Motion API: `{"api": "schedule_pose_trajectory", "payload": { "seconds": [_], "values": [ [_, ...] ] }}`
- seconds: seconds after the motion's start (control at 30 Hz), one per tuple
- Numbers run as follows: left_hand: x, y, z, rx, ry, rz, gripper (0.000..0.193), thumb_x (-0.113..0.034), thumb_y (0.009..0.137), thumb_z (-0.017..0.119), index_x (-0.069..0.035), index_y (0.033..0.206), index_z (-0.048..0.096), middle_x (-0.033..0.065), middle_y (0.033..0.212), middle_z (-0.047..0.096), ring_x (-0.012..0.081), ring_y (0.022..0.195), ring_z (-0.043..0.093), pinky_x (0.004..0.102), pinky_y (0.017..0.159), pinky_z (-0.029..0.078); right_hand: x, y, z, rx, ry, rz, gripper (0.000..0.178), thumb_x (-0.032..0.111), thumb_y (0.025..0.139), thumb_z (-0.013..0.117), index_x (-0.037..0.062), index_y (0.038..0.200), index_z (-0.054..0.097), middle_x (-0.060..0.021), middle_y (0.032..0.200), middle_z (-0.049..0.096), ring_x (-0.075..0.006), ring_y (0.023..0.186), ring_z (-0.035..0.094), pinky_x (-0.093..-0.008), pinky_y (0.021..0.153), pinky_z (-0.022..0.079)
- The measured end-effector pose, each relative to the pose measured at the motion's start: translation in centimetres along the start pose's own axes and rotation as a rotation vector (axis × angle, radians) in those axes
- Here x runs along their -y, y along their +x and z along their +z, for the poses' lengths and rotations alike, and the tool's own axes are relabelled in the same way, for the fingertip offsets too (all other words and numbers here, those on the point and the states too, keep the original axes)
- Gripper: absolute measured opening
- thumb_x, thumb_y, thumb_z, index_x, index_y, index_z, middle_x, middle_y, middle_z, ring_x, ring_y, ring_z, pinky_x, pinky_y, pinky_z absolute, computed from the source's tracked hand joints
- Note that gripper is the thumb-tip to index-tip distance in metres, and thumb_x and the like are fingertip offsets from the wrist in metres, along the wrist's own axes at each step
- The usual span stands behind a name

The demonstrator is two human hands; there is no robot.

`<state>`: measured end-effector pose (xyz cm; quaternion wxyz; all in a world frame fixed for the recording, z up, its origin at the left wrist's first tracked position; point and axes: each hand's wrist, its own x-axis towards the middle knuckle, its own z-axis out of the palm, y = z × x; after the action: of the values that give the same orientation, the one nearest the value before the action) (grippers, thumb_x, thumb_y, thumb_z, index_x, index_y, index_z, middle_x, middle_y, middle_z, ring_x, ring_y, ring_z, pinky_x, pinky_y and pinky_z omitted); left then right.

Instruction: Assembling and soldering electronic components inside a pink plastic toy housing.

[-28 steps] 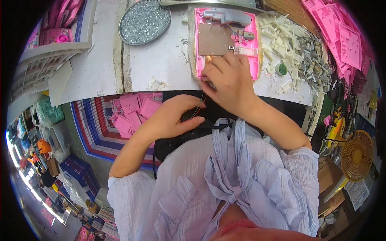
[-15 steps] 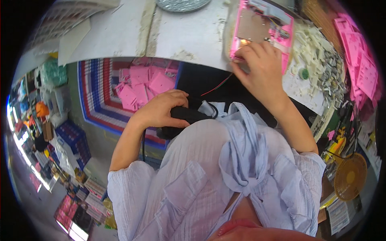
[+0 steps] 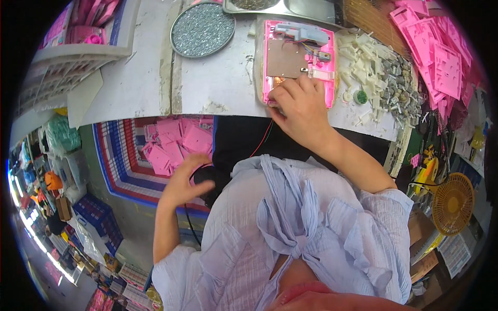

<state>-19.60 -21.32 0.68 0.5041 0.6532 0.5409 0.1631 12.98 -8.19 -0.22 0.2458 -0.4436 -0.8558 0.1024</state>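
My right hand (image 3: 303, 110) is closed at the near left corner of a pink plastic casing (image 3: 329, 92); whatever its fingertips pinch is hidden. The open casing lies on the table and holds a brown board (image 3: 282, 59), a grey plastic part (image 3: 303, 32) and small wires. A warm glow shows just beyond my fingers. From the casing's near side a thin red and green wire (image 3: 261, 141) hangs over the table edge. Beside my lap my left hand (image 3: 179, 185) is open, thumb and fingers apart, next to a black object (image 3: 205, 177) I cannot make out.
A round tray of small metal pieces (image 3: 203, 30) stands at the back. White plastic parts (image 3: 363, 67) and grey metal parts (image 3: 402, 93) lie in piles right of the casing, with stacked pink panels (image 3: 446, 67) beyond. A striped crate (image 3: 111, 150) holds pink pieces below left.
My left hand has loosened from around the black object and spread its fingers. My right hand stays at the casing's near left corner. The whole view has shifted, showing more of the table's back.
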Motion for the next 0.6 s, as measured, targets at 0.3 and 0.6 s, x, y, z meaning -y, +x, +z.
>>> {"api": "schedule_pose_trajectory", "payload": {
  "seconds": [0.3,0.6],
  "values": [
    [-7.6,17.2,2.8,-0.209,0.303,0.657,0.02,-0.009,0.08,0.08,-0.004,0.097,0.07,0.0115,0.09,0.065,0.0306,0.082,0.065,0.0398,0.072,0.053,0.4,-1.1,-1.5,-0.071,0.015,0.047,0.033,0.014,0.074,0.074,0.0099,0.106,0.067,-0.0037,0.096,0.061,-0.0259,0.093,0.055,-0.0432,0.084,0.04],
    [-7.1,18.8,1.4,-0.033,0.279,0.6,0.019,-0.008,0.079,0.081,-0.006,0.096,0.073,0.0088,0.087,0.06,0.0267,0.075,0.063,0.0369,0.065,0.052,-5.4,-4.3,-6.2,-0.232,0.096,0.174,0.023,0.008,0.073,0.082,0.0083,0.095,0.073,-0.0058,0.088,0.066,-0.0274,0.085,0.056,-0.0374,0.078,0.043]
  ]
}}
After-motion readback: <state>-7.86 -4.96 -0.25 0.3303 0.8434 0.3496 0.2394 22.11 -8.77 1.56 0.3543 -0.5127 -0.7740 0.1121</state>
